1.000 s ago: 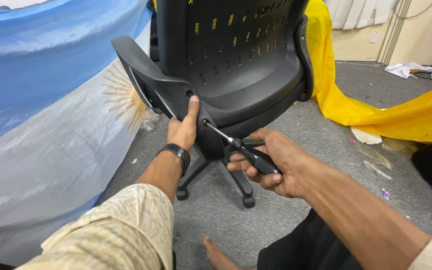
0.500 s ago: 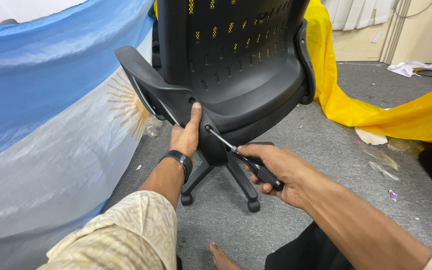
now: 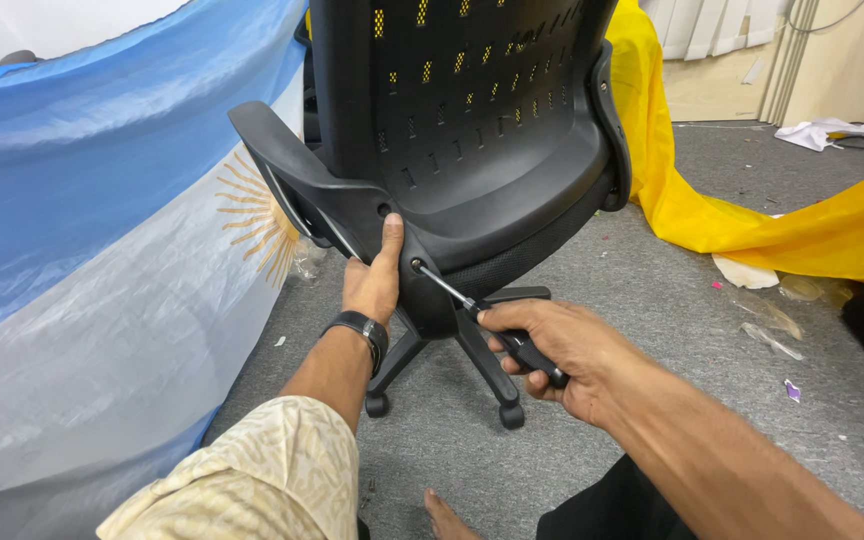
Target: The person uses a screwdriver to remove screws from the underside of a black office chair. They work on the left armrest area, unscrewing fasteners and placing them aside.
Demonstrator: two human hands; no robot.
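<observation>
The flag (image 3: 82, 260), blue and white with a gold sun, hangs as a big drape left of the chair (image 3: 472, 130). Yellow cloth (image 3: 782, 230) spills over the grey floor (image 3: 652, 330) to the chair's right, with scraps of litter near it.

The chair stands upright on its wheeled base (image 3: 472, 370), its black back shell facing me. Since a second ago it has slid slightly right and lower in my view, but my grip points on it are the same, so I judge the work at the screw is going on without a reset.

My left hand (image 3: 374, 280), below the chair's armrest (image 3: 297, 185), is wrapped around the edge of the armrest bracket, thumb pressed flat up the plastic beside a bolt hole. A black band sits on that wrist.

My right hand (image 3: 552, 345), below and right of the bracket, is curled tight around the screwdriver (image 3: 482, 315) handle. It has turned a little on the handle compared with a second ago, which fits a twisting stroke.

The screwdriver's long axis runs on a slant: handle low and right in my palm, shaft rising up and left, tip seated in the screw (image 3: 415, 265) on the chair's bracket just right of my left thumb.
</observation>
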